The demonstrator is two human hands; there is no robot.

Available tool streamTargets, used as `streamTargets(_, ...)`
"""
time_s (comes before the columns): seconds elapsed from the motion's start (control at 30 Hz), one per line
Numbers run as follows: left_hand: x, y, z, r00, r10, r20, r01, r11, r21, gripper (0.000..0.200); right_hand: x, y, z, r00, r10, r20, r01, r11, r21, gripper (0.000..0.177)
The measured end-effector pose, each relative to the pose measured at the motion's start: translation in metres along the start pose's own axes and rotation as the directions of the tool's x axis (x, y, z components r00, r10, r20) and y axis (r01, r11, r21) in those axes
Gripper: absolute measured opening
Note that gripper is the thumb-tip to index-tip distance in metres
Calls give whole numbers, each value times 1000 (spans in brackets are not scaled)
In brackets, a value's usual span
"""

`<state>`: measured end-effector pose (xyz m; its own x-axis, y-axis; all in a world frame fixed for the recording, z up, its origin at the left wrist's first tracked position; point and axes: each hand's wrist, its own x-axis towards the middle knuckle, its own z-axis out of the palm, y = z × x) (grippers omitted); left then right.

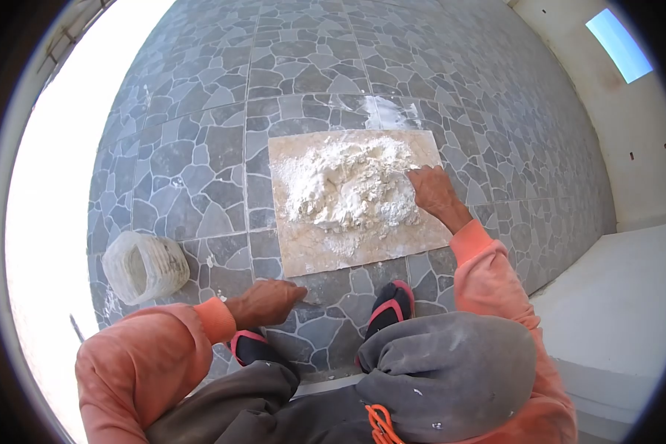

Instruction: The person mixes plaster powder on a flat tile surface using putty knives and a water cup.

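Observation:
A heap of white powder (348, 185) lies on a square beige board (303, 255) on the floor. My right hand (433, 191) is at the right edge of the heap, its fingers curled, with a small pale edge showing at the fingertips; what it holds is too small to make out. Low and to the left, my left hand (270, 302) is closed just below the board's near left corner, over the tiles. Something thin and pale shows by its fingertips, not clear enough to name.
A whitish plastic container (146, 268) with an open top stands left of the board. Grey stone-patterned tiles (174, 159) surround it, with white powder spilled (392, 112) beyond the board. My feet in dark sandals (392, 307) are close below. A white ledge (614, 296) is at right.

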<state>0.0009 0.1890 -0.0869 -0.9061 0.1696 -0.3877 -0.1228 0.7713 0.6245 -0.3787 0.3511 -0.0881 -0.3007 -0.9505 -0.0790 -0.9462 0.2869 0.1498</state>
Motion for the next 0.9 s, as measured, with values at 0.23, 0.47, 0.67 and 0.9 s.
streamTargets(0.23,1,-3,0,999,14,-30,-15,1000,-23,6,7,-3,26,966,-152,208,166,985,-52,21)
streamTargets(0.47,0,-7,2,1000,-3,13,4,1000,-23,7,15,16,15,994,-46,101,57,992,-112,17)
streamTargets(0.67,1,-7,3,999,-9,-38,8,999,-31,6,31,5,-15,972,-36,233,43,999,-22,19)
streamTargets(0.9,4,-8,5,998,33,-47,-35,998,-43,6,54,-24,5,916,-399,39,396,916,64,17)
